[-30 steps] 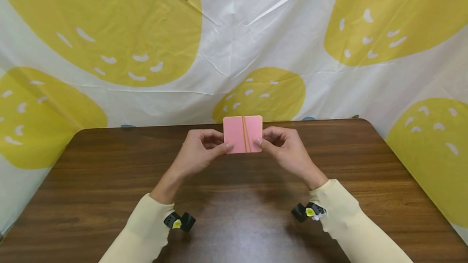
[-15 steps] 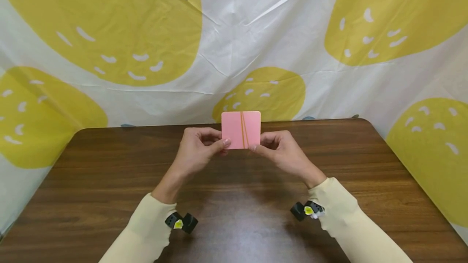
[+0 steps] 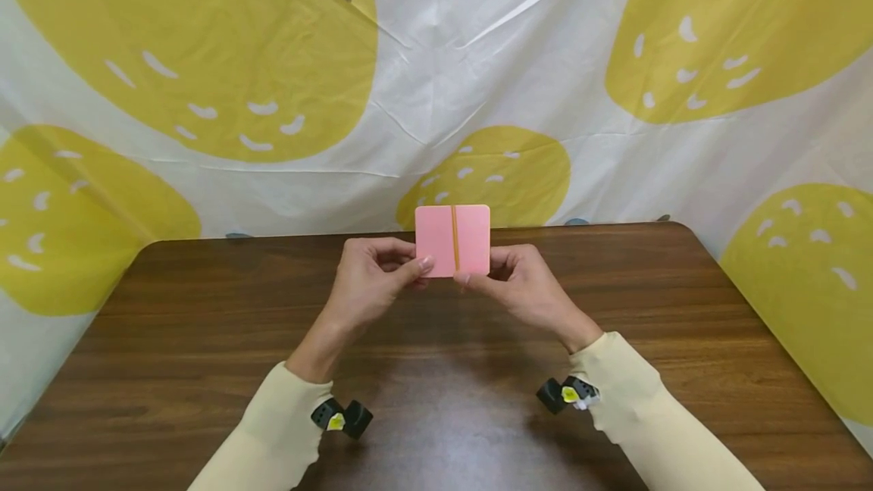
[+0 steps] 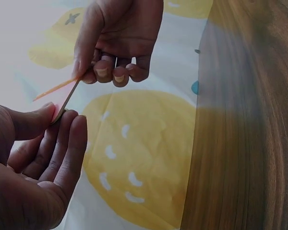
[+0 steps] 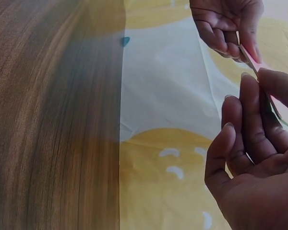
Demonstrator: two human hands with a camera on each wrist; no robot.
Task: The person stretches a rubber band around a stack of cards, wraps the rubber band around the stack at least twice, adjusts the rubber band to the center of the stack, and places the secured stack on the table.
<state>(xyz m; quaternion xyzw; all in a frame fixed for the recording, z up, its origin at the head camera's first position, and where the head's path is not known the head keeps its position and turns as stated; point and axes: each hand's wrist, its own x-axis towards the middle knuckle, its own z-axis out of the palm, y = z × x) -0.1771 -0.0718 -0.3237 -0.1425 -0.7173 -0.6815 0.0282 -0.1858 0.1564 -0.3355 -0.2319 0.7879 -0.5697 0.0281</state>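
Observation:
A pink square card with rounded corners (image 3: 436, 237), thin when seen edge-on in both wrist views, is held up above the table's far part. An orange rubber band (image 3: 455, 237) runs from top to bottom around its middle, its strands lying close together. My left hand (image 3: 364, 279) pinches the card's lower left, thumb on the near face and fingers behind. At the lower right my right hand (image 3: 528, 286) pinches the card, with its thumb tip at the bottom edge beside the band. The fingers behind the card are partly hidden in the head view.
A dark brown wooden table (image 3: 204, 339) lies under the hands. Behind it hangs a white cloth (image 3: 423, 97) with large yellow fruit prints. Small black cameras (image 3: 356, 419) sit on both wrists.
The card has risen slightly. My right thumb has moved left along the bottom edge to the rubber band, and the band's slanted strand now lies alongside the other.

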